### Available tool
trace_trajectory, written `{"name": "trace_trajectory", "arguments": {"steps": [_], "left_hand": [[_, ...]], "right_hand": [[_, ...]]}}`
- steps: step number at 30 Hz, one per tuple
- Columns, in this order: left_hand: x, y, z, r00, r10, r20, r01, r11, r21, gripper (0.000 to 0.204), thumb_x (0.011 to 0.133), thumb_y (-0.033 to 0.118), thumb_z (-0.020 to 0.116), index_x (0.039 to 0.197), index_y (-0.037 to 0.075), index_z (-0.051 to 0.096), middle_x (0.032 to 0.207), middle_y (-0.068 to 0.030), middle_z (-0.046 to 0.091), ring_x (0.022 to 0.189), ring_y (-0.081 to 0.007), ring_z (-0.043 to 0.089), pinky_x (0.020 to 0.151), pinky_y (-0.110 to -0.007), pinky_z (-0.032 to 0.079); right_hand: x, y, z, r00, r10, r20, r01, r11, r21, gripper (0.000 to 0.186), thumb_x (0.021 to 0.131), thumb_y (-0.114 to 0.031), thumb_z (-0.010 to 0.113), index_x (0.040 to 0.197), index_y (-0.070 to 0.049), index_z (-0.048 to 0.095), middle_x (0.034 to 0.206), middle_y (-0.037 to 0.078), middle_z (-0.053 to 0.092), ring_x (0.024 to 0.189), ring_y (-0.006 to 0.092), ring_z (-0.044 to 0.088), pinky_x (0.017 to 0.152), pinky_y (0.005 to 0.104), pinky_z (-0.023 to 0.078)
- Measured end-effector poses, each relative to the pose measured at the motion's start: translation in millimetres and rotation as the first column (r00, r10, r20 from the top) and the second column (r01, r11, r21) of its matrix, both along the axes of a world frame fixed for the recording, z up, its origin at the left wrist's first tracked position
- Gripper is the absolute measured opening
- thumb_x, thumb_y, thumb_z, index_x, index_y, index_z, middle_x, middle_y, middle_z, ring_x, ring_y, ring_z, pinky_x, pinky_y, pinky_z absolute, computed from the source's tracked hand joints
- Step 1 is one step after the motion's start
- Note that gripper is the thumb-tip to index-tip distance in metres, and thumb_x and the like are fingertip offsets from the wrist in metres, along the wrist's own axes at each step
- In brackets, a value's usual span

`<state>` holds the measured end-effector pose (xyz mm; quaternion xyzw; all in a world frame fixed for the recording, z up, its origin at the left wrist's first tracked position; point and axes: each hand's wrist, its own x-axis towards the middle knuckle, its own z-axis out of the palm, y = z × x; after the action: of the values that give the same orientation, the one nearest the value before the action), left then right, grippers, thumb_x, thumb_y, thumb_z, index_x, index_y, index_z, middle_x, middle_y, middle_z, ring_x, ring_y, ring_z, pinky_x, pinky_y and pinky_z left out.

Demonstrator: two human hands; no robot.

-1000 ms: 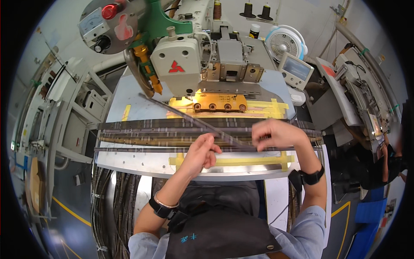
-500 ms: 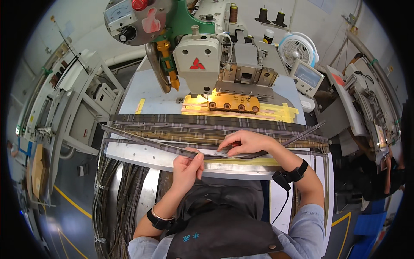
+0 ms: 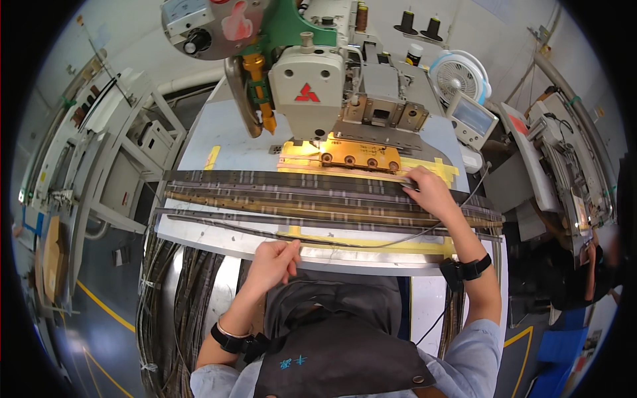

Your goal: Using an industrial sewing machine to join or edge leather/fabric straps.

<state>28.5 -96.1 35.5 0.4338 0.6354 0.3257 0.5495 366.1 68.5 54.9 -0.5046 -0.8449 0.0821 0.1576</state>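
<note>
A narrow dark strip (image 3: 358, 246) bows across the front of the worktable, its right end rising near the small screen. My left hand (image 3: 271, 265) is closed at the front edge, thumb and finger pinched at this strip. My right hand (image 3: 432, 194) reaches over the right part of several flat striped strips (image 3: 265, 192) laid side by side. Its fingertips are drawn together by the yellow tape, at a small greyish thing too small to name. Behind the strips, a yellow metal clamp plate (image 3: 361, 154) with round holes sits lit under the sewing machine head (image 3: 306, 93).
Bundles of long dark strips (image 3: 189, 298) hang at the table's front left. A white fan (image 3: 458, 78) and a small screen (image 3: 472, 119) stand at the back right. Thread cones (image 3: 430, 28) are behind. A person (image 3: 570, 265) sits at the far right.
My right hand has moved from the narrow strip, up and right, to the rear edge of the striped strips. The narrow strip now hangs in a lower curve. My left hand has shifted slightly.
</note>
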Motion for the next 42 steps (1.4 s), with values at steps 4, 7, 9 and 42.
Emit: {"name": "trace_trajectory", "arguments": {"steps": [4, 7, 9, 42], "left_hand": [[-12.8, 15.8, 2.6, 0.958, 0.126, -0.259, -0.008, 0.91, 0.415, 0.025, 0.091, 0.02, 0.059, 0.079, -0.002, 0.061, 0.054, -0.0072, 0.057, 0.047, -0.0126, 0.055, 0.045, -0.029, 0.043], [-29.8, 37.8, 6.3, 0.893, 0.232, -0.386, 0.024, 0.832, 0.555, 0.02, 0.089, 0.017, 0.061, 0.087, -0.003, 0.062, 0.068, -0.0108, 0.061, 0.06, -0.0193, 0.06, 0.055, -0.031, 0.047], [-46.5, 52.4, 7.1, 0.814, 0.279, -0.509, 0.085, 0.81, 0.58, 0.02, 0.088, 0.016, 0.062, 0.094, -0.004, 0.062, 0.079, -0.0129, 0.065, 0.072, -0.023, 0.063, 0.062, -0.031, 0.049], [-148.3, 131.1, -29.0, 0.228, 0.362, -0.904, 0.397, 0.813, 0.426, 0.063, 0.089, 0.048, 0.054, 0.124, -0.004, 0.05, 0.129, -0.0297, 0.045, 0.126, -0.0435, 0.038, 0.106, -0.047, 0.031]], "right_hand": [[19.8, 15.2, -16.3, 0.998, -0.043, -0.043, 0.038, 0.994, -0.107, 0.029, 0.077, -0.022, 0.072, 0.096, -0.003, 0.061, 0.096, 0.014, 0.06, 0.09, 0.0347, 0.059, 0.075, 0.0417, 0.047], [30.4, 27.1, -24.3, 0.998, -0.006, -0.068, -0.003, 0.991, -0.134, 0.029, 0.077, -0.021, 0.072, 0.092, -0.001, 0.059, 0.091, 0.016, 0.06, 0.085, 0.0364, 0.059, 0.07, 0.0421, 0.046], [42.7, 32.8, -22.4, 0.996, -0.038, -0.086, 0.022, 0.984, -0.177, 0.028, 0.076, -0.019, 0.073, 0.088, 0.001, 0.057, 0.084, 0.019, 0.061, 0.08, 0.0369, 0.059, 0.068, 0.0421, 0.045], [84.9, 13.4, 6.3, 0.988, -0.146, 0.048, 0.143, 0.988, 0.058, 0.027, 0.073, -0.001, 0.065, 0.099, -0.002, 0.063, 0.097, 0.013, 0.059, 0.091, 0.0348, 0.059, 0.078, 0.0386, 0.047]]}}
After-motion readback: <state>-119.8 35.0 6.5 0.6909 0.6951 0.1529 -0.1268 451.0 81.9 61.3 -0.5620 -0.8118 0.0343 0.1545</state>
